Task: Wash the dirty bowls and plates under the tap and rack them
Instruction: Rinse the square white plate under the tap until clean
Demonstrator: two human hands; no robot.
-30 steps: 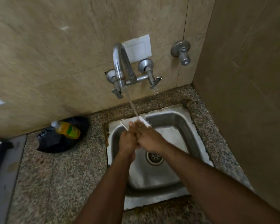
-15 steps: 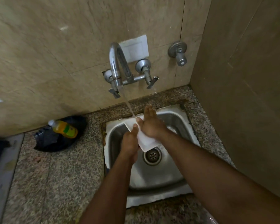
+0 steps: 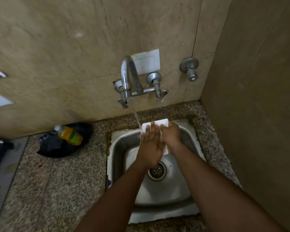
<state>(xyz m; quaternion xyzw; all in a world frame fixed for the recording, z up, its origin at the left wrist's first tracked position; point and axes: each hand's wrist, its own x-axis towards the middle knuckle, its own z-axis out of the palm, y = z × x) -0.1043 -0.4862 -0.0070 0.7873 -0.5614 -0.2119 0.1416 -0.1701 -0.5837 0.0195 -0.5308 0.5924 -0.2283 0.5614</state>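
Plate (image 3: 159, 123) now higher, under tap (image 3: 127, 77)

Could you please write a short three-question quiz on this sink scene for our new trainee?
1. True or false: water is running from the tap onto the white plate.
2. Which hand grips the plate by its edge? A) the left hand B) the right hand
3. Fill in: the yellow bottle lies on a black ____ on the counter, left of the sink.

Key:
1. True; the stream lands near the plate's left corner.
2. B; the left hand lies flat on the plate's face, fingers straight.
3. Bag.
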